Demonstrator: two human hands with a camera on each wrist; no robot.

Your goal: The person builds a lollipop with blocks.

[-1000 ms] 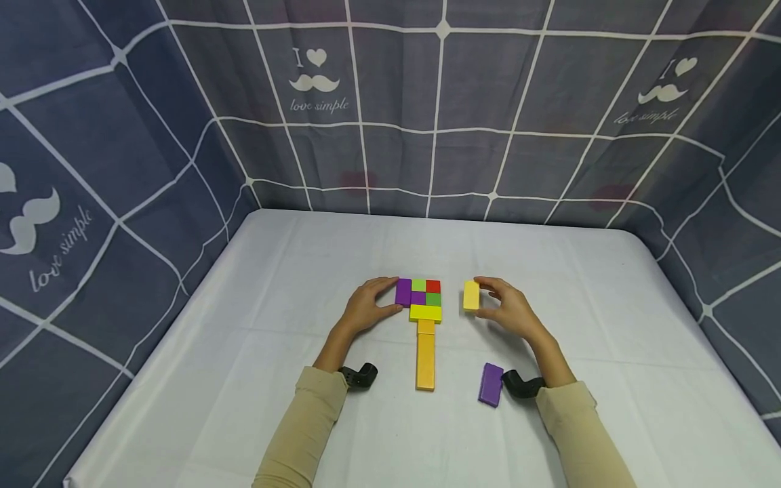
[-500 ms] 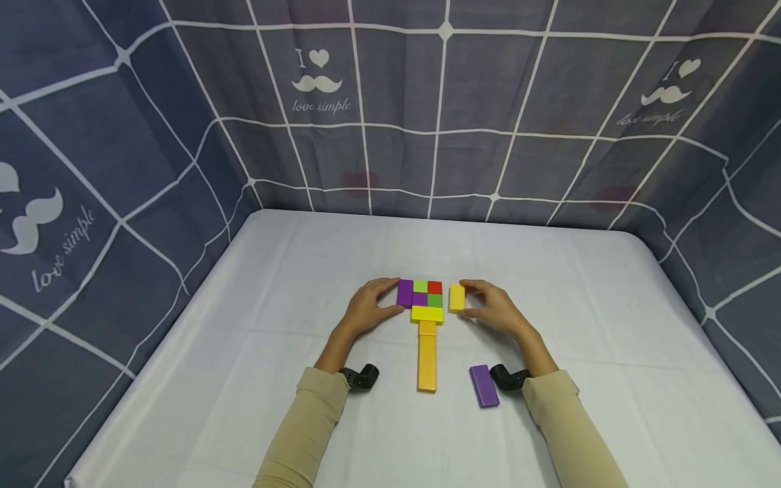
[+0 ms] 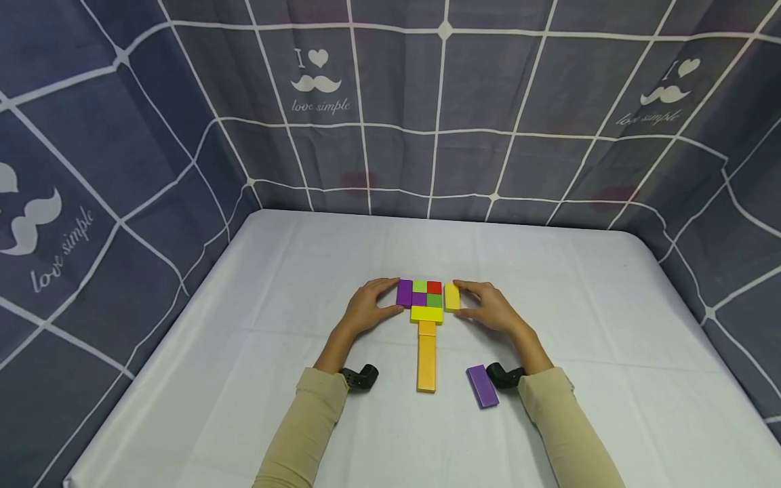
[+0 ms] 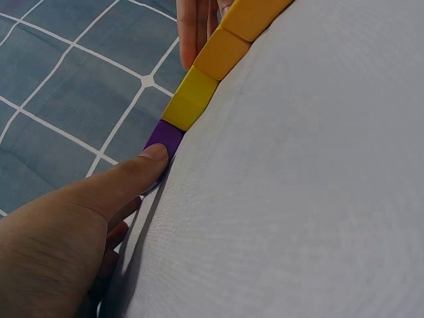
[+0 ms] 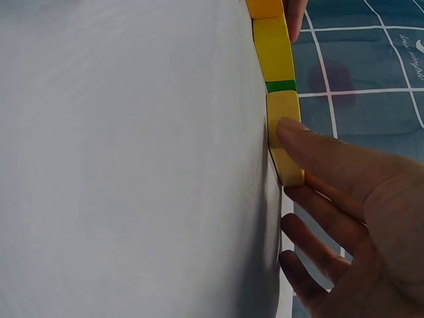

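Note:
In the head view my left hand (image 3: pixel 369 305) pinches an upright-lying purple block (image 3: pixel 405 293) by its two ends. That block borders a small cluster: light green (image 3: pixel 419 286), red (image 3: pixel 434 287), small purple (image 3: pixel 419 299) and green (image 3: pixel 434 300) blocks. My right hand (image 3: pixel 493 307) grips a yellow block (image 3: pixel 451 297) between thumb and fingers, just right of the cluster with a thin gap showing. Below lie a crosswise yellow block (image 3: pixel 426 314), a short orange block (image 3: pixel 426 328) and a long orange one (image 3: pixel 426 364). My left thumb (image 4: pixel 155 152) presses the purple block's near end.
A loose purple block (image 3: pixel 483 386) lies beside the right wrist's black camera mount (image 3: pixel 505 376). Another black mount (image 3: pixel 360 377) sits on the left wrist. The white cloth-covered table (image 3: pixel 293 271) meets a dark checked curtain (image 3: pixel 396 163) at the back and sides.
My right hand has brought the yellow block leftward, closing most of the distance to the cluster. The loose purple block has turned and shifted slightly left. My left hand stays in place.

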